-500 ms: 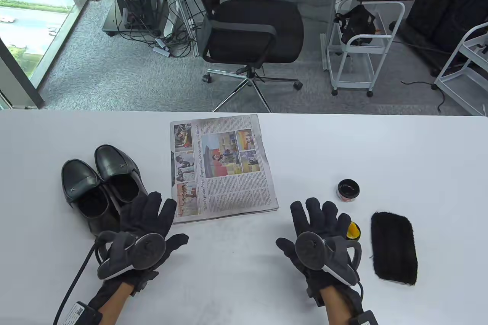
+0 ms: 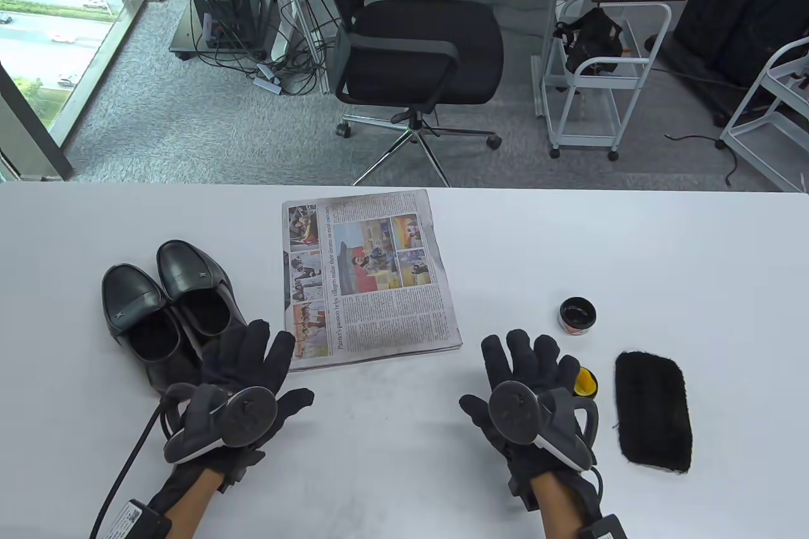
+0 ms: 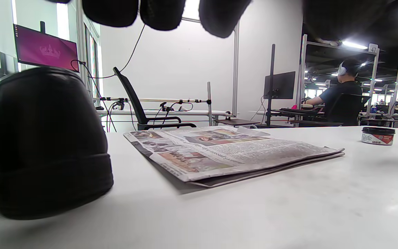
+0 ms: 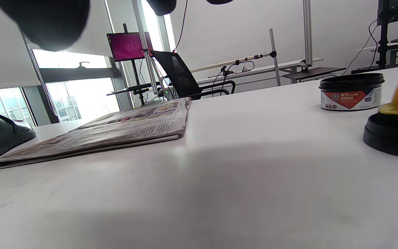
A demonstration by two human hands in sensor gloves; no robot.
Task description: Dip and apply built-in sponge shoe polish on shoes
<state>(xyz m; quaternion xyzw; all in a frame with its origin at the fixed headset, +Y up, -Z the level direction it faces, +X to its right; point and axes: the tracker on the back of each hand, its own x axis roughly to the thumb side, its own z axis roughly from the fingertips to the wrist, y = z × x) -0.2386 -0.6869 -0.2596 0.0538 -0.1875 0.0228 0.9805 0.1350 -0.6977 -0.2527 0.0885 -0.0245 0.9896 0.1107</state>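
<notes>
While both hands lay flat with fingers spread, holding nothing, the right hand was nearer: yellow sponge applicator just beside its fingertips, polish tin beyond; shoes by the left hand.

So it's a plain white table with a folded newspaper lying flat around the middle. Left of the newspaper, a pair of black shoes side by side. Right of it, an open polish tin, its lid with the yellow sponge, and a black fuzzy cloth farthest out.
</notes>
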